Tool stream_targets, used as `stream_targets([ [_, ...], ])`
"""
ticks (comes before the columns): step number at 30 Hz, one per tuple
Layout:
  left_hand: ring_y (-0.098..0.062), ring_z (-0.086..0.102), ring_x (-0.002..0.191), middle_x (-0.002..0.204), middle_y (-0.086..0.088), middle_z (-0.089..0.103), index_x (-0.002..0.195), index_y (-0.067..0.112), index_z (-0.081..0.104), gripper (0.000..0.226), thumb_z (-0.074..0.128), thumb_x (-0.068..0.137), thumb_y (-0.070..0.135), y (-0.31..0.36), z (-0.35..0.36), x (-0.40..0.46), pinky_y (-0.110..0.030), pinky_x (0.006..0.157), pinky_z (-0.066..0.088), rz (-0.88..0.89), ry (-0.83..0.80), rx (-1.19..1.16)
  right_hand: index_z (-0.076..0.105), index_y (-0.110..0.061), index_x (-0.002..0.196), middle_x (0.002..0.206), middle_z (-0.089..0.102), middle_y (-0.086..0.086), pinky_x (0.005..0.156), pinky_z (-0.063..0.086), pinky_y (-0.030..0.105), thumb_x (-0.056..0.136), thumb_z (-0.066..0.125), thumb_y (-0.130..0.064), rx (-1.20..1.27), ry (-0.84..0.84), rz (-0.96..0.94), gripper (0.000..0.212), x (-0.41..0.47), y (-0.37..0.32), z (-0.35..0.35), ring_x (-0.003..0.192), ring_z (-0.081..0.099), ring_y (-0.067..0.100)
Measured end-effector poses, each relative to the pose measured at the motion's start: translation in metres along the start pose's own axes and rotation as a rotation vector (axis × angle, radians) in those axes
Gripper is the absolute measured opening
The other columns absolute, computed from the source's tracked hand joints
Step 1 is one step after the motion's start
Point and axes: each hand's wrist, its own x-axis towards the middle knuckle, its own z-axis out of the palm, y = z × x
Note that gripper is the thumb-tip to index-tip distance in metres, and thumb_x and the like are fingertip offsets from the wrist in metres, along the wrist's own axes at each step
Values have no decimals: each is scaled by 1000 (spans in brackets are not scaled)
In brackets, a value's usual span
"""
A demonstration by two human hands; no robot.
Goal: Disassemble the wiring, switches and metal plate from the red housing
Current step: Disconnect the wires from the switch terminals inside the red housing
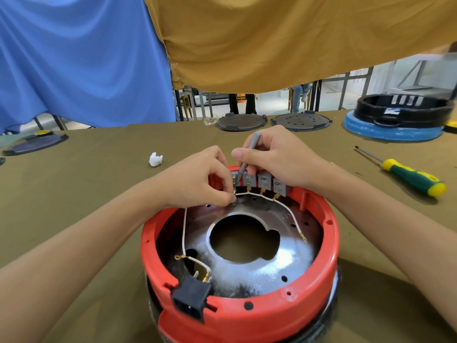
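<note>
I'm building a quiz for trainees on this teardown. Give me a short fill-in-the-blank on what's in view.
1. The right hand holds a slim grey tool at the row of ____ grey switches.
2. The housing is ____.
3. The screwdriver lying on the table has a green and ____ handle.
4. The left hand pinches the ____ wire.

Missing words: four; red; yellow; white
</note>
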Motion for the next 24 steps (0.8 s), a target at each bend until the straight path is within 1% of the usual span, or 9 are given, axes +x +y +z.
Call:
stream_targets([
  [2,-3,54,94,106,7,47,64,30,73,14,81,75,27,0,0,0,-18,81,44,2,2,5,69,-19,73,58,67,-3,62,49,31,94,67,-34,11,-7,17,27,1,1,-1,57,57,11],
  [4,-3,54,93,105,7,47,63,31,72,15,81,76,27,0,0,1,-18,80,44,3,-1,14,69,-20,70,57,65,-4,58,45,22,94,67,-34,25,-12,37,28,2,1,0,55,55,9],
  [7,-2,52,94,104,8,46,64,31,72,15,81,76,27,0,1,1,-13,79,42,5,-4,26,69,-20,70,57,66,-3,57,44,20,95,66,-35,31,-4,40,29,1,1,0,55,55,9],
  [9,-2,52,94,104,9,46,63,32,71,16,81,76,28,0,1,1,-12,79,41,2,-2,36,69,-19,73,59,67,-3,60,47,25,95,66,-36,18,5,29,28,0,1,-1,56,56,9],
  [11,-2,53,92,104,10,45,62,34,70,19,80,76,29,0,1,1,-12,79,41,-2,0,50,69,-18,74,60,68,-2,64,50,38,95,66,-35,-15,1,22,27,-1,0,0,57,57,12],
  [13,-2,53,90,102,13,44,61,34,68,20,80,76,30,0,1,1,-11,77,40,-10,4,58,69,-17,75,61,69,-1,65,51,43,95,66,-35,-38,-14,15,27,-2,-1,0,58,57,15],
  [17,-3,53,87,97,15,42,62,30,69,17,80,76,30,0,1,1,-13,75,41,-16,2,73,71,-13,78,61,69,-1,62,50,36,95,67,-35,-36,-54,25,28,-2,-3,0,57,60,13],
  [22,-3,53,92,105,9,45,61,29,70,19,81,77,27,0,1,0,-18,81,42,-4,-1,49,70,-14,76,64,70,4,76,53,52,95,66,-34,51,-8,33,27,-3,-1,-1,63,61,22],
  [24,-4,53,94,105,9,45,60,30,70,20,81,76,26,0,1,0,-20,83,43,-7,1,39,70,-16,76,64,70,5,77,53,53,94,67,-34,47,-8,24,26,-3,-1,-1,64,61,24],
])
